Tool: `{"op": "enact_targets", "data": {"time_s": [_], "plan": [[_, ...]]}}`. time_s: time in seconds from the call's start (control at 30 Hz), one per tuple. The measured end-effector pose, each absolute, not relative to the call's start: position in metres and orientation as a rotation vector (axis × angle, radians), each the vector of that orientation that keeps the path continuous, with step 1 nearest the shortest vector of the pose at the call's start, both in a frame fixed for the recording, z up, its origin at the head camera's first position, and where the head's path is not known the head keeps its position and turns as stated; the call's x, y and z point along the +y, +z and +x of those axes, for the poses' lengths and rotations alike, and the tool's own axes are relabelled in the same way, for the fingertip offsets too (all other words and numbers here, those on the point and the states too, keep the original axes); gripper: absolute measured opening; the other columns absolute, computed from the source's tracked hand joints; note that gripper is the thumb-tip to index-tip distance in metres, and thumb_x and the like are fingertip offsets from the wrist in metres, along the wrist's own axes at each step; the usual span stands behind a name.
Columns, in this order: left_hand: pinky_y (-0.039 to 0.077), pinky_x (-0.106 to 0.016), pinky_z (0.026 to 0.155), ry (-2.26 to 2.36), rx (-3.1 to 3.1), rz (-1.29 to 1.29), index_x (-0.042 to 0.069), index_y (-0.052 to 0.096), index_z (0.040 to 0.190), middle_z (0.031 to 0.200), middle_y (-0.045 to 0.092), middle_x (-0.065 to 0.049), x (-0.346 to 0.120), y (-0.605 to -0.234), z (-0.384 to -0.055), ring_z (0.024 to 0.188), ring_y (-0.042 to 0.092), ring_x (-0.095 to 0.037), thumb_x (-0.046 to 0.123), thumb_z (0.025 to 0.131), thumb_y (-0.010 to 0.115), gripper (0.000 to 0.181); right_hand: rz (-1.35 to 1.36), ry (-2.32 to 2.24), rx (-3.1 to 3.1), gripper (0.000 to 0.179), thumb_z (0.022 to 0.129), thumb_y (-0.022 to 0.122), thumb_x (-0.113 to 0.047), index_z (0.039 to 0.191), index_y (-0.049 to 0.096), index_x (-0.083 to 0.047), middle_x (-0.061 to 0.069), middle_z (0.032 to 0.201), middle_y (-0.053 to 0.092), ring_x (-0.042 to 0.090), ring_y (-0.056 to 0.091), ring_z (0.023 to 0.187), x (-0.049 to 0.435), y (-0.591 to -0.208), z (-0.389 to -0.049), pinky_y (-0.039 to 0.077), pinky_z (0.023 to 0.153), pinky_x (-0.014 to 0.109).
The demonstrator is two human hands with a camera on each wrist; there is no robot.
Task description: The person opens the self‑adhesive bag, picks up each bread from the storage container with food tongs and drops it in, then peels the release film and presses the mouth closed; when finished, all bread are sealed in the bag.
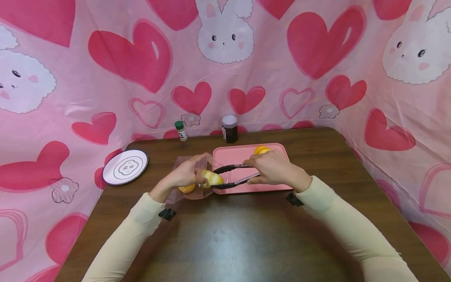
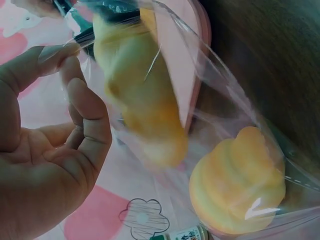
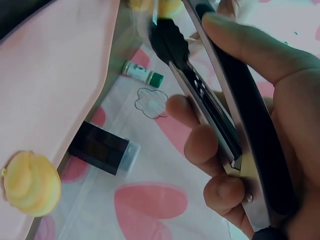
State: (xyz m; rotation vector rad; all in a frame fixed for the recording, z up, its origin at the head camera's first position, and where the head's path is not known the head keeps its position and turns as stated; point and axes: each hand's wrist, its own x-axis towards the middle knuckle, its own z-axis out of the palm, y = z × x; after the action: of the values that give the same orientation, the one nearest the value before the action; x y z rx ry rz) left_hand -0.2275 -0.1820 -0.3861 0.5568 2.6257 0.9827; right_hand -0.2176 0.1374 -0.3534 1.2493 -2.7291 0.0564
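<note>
Both forearms reach forward over the bench (image 1: pixel 225 235). The left hand (image 1: pixel 185 173) pinches the bag (image 2: pixel 227 85), thumb to finger; the right hand (image 1: pixel 270 168) grips tongs (image 1: pixel 227 169), their tips about the long bread (image 1: pixel 212 179) at the bag's mouth.

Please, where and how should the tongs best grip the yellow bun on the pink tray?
Let the tongs pinch the yellow bun across its rounded sides, probably best from above, because it lies close to the far rim of the pink tray.
</note>
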Motion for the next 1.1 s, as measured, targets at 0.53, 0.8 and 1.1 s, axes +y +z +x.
{"op": "enact_targets", "data": {"time_s": [0.53,0.8,1.1], "plan": [[0.059,-0.032,0.073,1.064,2.542,0.507,0.019,0.026,0.158,0.139,0.050,-0.016,-0.181,-0.387,-0.228,0.086,0.063,-0.022,0.018,0.083,0.078,0.092,1.160,0.030,-2.673,0.055,0.078,0.080,-0.053,0.118,0.071,-0.015,-0.003,0.092,0.071,0.011,0.062,0.069,0.115,-0.368,-0.217,0.045,0.053,0.025],[0.058,-0.030,0.072,1.071,2.549,0.533,0.016,0.028,0.158,0.139,0.052,-0.017,-0.179,-0.386,-0.227,0.088,0.062,-0.022,0.020,0.081,0.078,0.092,1.031,0.071,-2.728,0.058,0.078,0.078,-0.056,0.121,0.069,-0.018,-0.001,0.093,0.071,0.015,0.061,0.065,0.106,-0.378,-0.217,0.045,0.050,0.026],[0.056,-0.029,0.071,1.110,2.555,0.507,0.020,0.028,0.158,0.144,0.049,-0.014,-0.180,-0.385,-0.227,0.090,0.060,-0.024,0.016,0.081,0.079,0.092,0.952,0.166,-2.812,0.059,0.078,0.079,-0.054,0.124,0.069,-0.018,0.001,0.096,0.071,0.018,0.062,0.068,0.101,-0.383,-0.215,0.043,0.049,0.027]]}}
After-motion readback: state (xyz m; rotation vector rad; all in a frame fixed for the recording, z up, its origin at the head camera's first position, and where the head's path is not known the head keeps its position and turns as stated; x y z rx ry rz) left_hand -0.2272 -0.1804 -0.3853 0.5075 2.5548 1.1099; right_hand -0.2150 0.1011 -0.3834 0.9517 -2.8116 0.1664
